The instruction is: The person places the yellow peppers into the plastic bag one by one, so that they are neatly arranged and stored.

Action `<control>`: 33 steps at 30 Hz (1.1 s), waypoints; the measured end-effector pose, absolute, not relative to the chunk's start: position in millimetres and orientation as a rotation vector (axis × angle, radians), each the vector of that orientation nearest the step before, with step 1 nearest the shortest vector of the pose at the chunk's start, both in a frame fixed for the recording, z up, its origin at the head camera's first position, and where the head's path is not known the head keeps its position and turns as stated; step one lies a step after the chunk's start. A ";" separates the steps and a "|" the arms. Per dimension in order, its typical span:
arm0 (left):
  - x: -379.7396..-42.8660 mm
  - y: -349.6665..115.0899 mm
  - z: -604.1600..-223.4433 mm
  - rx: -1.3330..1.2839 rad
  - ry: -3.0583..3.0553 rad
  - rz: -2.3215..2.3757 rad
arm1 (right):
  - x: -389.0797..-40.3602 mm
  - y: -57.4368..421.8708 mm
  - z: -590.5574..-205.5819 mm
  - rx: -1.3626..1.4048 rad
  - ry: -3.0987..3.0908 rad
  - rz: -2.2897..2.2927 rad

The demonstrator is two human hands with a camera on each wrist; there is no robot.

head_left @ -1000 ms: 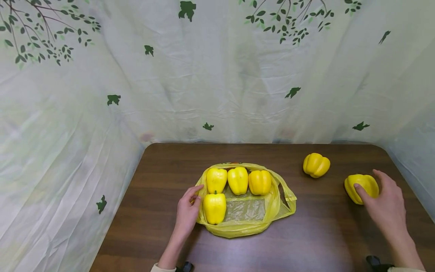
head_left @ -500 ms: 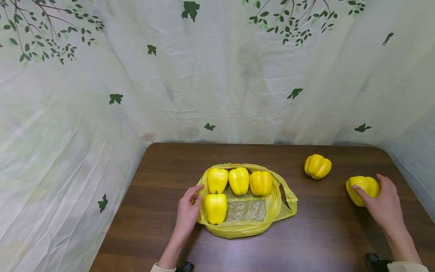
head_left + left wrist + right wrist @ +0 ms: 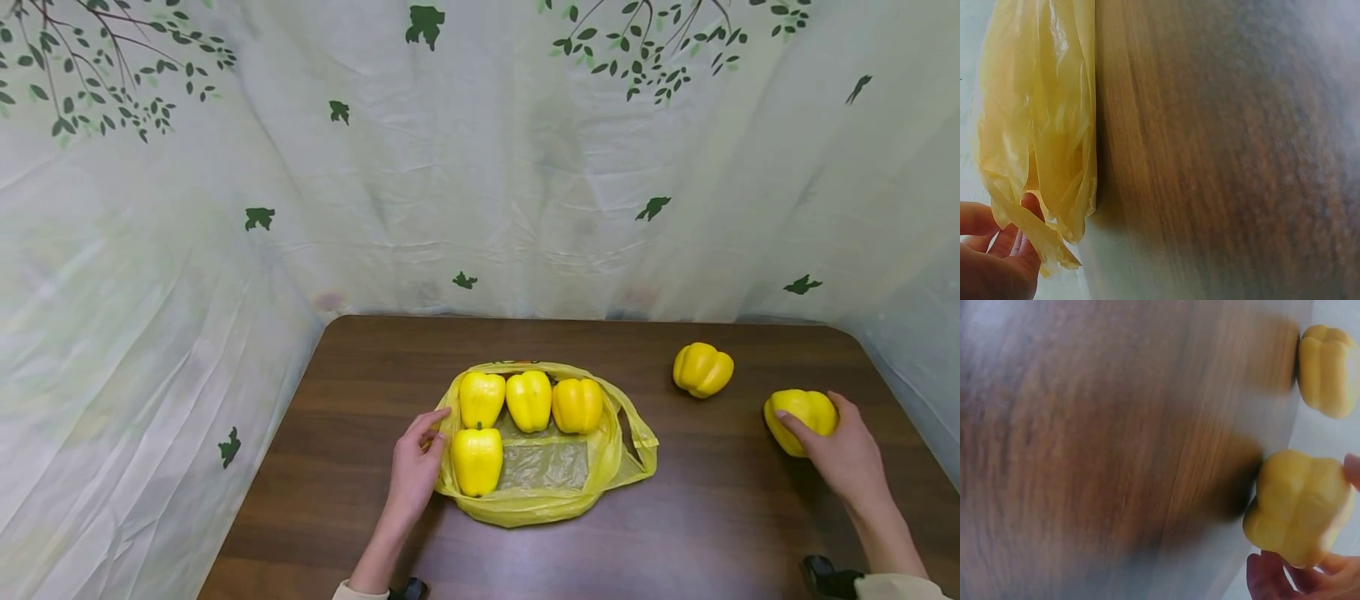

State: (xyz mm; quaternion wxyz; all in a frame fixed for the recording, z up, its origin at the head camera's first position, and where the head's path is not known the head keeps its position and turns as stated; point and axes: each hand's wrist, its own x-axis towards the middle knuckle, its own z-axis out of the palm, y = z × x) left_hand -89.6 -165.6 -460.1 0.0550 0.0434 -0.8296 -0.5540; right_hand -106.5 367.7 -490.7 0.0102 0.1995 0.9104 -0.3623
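Note:
A yellow plastic bag lies spread on the wooden table with its mouth up. Inside, three yellow bell peppers stand in a row at the back, and another bell pepper lies in front on the left. My left hand holds the bag's left edge; in the left wrist view its fingers hook round the handle strip. At the far right, my right hand grips a yellow bell pepper, thumb on its left and fingers round the other side. The right wrist view shows this bell pepper close to the tabletop.
One more yellow bell pepper lies near the back right of the table. A pale curtain with leaf prints hangs behind and along the sides. The bag's right handle spreads out on the wood.
My right hand has closed in on the right-hand bell pepper, its fingers now round it. The left hand stays at the bag. The head view has shifted slightly.

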 end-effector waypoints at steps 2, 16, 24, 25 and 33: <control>-89.0 -165.9 -459.4 0.126 -2.515 -1.689 | -106.6 367.2 -489.9 0.629 2.842 -1.119; -99.5 -174.4 -490.4 0.148 -2.503 -1.696 | -104.6 360.5 -486.7 0.666 2.824 -1.100; -101.5 -177.3 -500.2 0.158 -2.498 -1.704 | -100.1 353.3 -486.3 0.632 2.862 -1.106; -100.9 -176.2 -497.3 0.160 -2.501 -1.704 | -99.5 352.6 -486.4 0.628 2.866 -1.109; -90.7 -166.7 -463.6 0.144 -2.526 -1.682 | -97.1 347.2 -485.2 0.625 2.876 -1.131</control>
